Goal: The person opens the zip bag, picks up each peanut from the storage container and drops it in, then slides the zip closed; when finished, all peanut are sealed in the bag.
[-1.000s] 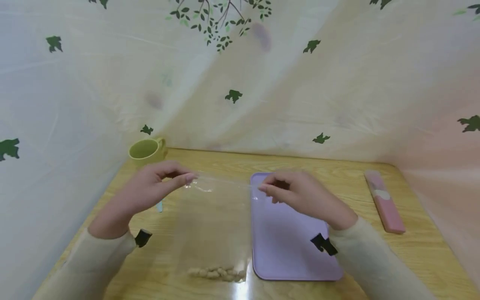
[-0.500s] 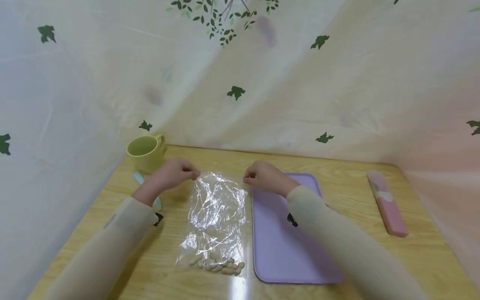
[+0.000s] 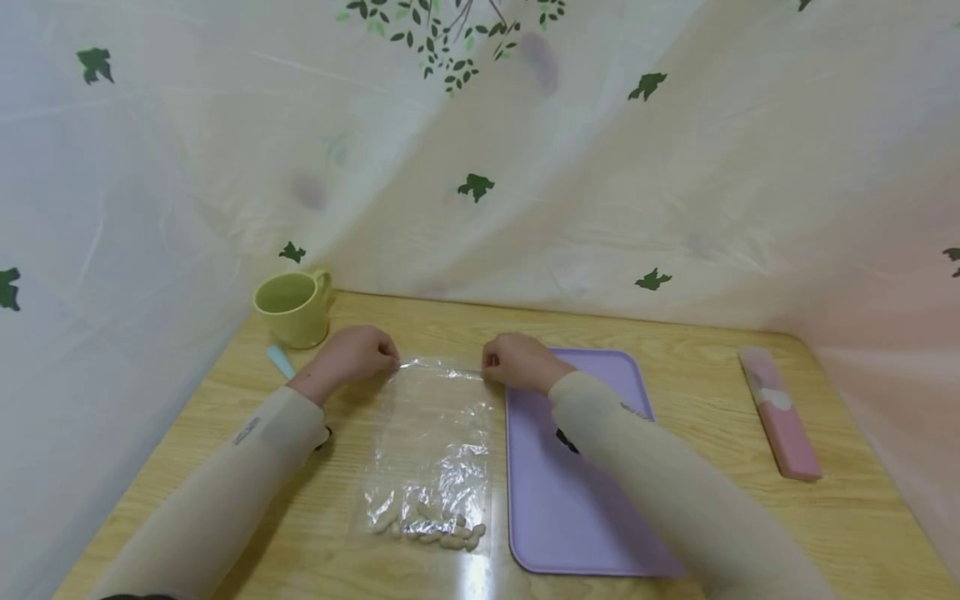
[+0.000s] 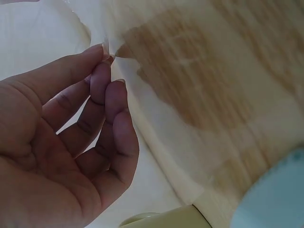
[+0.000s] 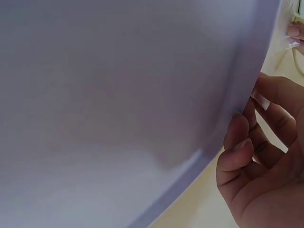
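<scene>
A clear plastic bag (image 3: 431, 429) lies on the wooden table, with several unshelled peanuts (image 3: 450, 540) gathered at its near end. My left hand (image 3: 356, 357) pinches the far left corner of the bag between thumb and index finger; the left wrist view shows the same hand (image 4: 78, 128) with its other fingers bent alongside. At the far right corner, my right hand (image 3: 521, 364) pinches the bag's edge. In the right wrist view that hand (image 5: 268, 147) is right at the rim of the purple tray (image 5: 175, 190), a bit of clear film between its fingers.
The purple tray (image 3: 577, 492) lies just right of the bag, under my right forearm. A green mug (image 3: 296, 308) stands at the back left, and a light blue handle (image 3: 281, 361) shows beside my left wrist. A pink case (image 3: 783, 425) lies far right. A printed curtain (image 3: 555, 208) hangs behind.
Both hands have lowered the bag from above the table onto it and come closer together. The bag's upper part looks flatter now than half a second ago.
</scene>
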{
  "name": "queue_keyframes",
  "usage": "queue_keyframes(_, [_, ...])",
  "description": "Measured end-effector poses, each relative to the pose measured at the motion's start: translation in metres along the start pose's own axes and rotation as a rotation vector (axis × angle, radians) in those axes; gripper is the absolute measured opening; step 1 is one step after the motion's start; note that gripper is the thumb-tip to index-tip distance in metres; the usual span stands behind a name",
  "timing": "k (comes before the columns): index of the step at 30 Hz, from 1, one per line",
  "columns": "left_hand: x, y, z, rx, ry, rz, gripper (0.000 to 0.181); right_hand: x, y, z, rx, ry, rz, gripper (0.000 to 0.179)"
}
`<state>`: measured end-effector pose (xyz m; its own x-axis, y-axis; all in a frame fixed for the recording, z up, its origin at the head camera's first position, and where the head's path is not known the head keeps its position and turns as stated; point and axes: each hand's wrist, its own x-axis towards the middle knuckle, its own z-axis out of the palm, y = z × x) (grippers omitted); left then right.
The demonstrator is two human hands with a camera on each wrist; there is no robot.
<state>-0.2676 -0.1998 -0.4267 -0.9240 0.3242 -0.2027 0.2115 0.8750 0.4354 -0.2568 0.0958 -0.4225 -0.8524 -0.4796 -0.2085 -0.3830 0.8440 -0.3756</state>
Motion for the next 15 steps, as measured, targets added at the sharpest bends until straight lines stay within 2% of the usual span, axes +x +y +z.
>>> queue_keyframes(4, [0.001,0.001,0.000,-0.010,-0.005,-0.009,0.017,-0.003,0.001,-0.001,0.026,0.000,0.016,0.014])
queue_keyframes(6, [-0.001,0.003,-0.005,-0.037,0.003,-0.002,0.027,-0.007,0.001,-0.007,0.051,0.015,0.026,0.022])
queue_keyframes(8, [-0.005,0.010,-0.015,-0.064,0.046,0.025,0.040,-0.016,0.000,-0.017,0.089,0.048,0.033,0.032])
queue_keyframes(10, [-0.013,0.020,-0.026,-0.083,0.114,0.064,0.053,-0.028,0.000,-0.030,0.117,0.095,0.033,0.041])
queue_keyframes(12, [-0.025,0.033,-0.035,-0.067,0.209,0.123,0.061,-0.045,-0.002,-0.044,0.157,0.147,0.030,0.048])
queue_keyframes(15, [-0.047,0.054,-0.038,0.023,0.371,0.223,0.067,-0.077,-0.002,-0.058,0.215,0.224,0.022,0.058])
